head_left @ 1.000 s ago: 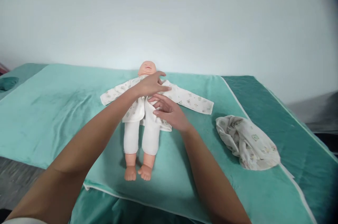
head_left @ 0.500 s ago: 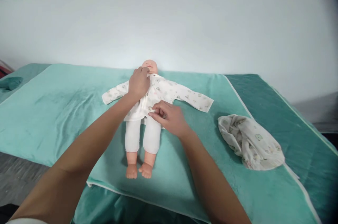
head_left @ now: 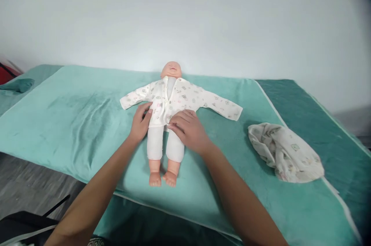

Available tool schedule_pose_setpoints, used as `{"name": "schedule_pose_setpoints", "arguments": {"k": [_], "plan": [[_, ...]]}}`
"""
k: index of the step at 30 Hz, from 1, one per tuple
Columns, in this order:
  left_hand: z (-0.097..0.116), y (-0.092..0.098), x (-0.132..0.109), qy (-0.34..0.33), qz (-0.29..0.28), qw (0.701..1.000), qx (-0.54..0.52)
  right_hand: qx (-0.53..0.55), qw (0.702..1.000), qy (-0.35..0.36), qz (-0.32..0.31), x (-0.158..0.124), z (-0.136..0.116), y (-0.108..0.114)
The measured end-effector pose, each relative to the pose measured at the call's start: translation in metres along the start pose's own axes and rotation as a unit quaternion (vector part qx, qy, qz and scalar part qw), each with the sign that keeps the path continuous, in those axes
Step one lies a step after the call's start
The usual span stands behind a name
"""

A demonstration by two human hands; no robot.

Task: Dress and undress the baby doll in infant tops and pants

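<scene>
A baby doll (head_left: 171, 70) lies on its back, feet toward me, in white leggings and a white long-sleeved shirt (head_left: 185, 97) with small printed figures. The shirt's front parts at the neck, baring the grey-white chest. Beside the shirt's left edge rests my left hand (head_left: 140, 122), thumb and fingers apart, fingertips touching the cloth. My right hand (head_left: 189, 129) is closed in a pinch on the shirt's front hem, over the top of the doll's leg. Both sleeves spread outward, the right one stretched longer; no doll hands show at the cuffs.
A bunched printed white garment (head_left: 286, 153) lies to the right on the light green sheet (head_left: 87, 122). Darker green bedding (head_left: 321, 122) borders the right side. Behind the bed stands a white wall (head_left: 185, 18). A dark object (head_left: 26, 226) is at lower left above the grey floor.
My left hand has come down from the doll's neck to the shirt's left side, uncovering the head and chest. My right hand stays at the hem. The view has shifted slightly.
</scene>
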State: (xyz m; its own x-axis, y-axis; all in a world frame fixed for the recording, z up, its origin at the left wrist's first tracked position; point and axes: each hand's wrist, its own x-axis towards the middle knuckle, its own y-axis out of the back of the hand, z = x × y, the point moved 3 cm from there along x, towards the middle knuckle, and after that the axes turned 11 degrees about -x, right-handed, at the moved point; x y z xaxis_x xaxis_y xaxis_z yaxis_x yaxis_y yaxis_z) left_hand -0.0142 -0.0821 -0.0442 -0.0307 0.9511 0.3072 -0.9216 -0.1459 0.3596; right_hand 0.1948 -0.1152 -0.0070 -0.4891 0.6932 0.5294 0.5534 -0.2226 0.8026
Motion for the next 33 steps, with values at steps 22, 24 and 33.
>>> {"name": "schedule_pose_setpoints", "arguments": {"k": [22,24,33], "plan": [[-0.032,-0.007,0.038,0.106,0.148,0.98,0.08,-0.082,0.951,-0.297,-0.028,0.149,0.063,-0.046],[-0.033,-0.006,0.038,0.126,0.161,0.975,0.088,-0.054,0.948,-0.314,0.0,0.146,0.07,-0.047],[-0.055,0.021,0.061,0.184,0.226,0.956,-0.024,0.078,0.914,-0.369,0.149,0.118,0.099,-0.041]]}}
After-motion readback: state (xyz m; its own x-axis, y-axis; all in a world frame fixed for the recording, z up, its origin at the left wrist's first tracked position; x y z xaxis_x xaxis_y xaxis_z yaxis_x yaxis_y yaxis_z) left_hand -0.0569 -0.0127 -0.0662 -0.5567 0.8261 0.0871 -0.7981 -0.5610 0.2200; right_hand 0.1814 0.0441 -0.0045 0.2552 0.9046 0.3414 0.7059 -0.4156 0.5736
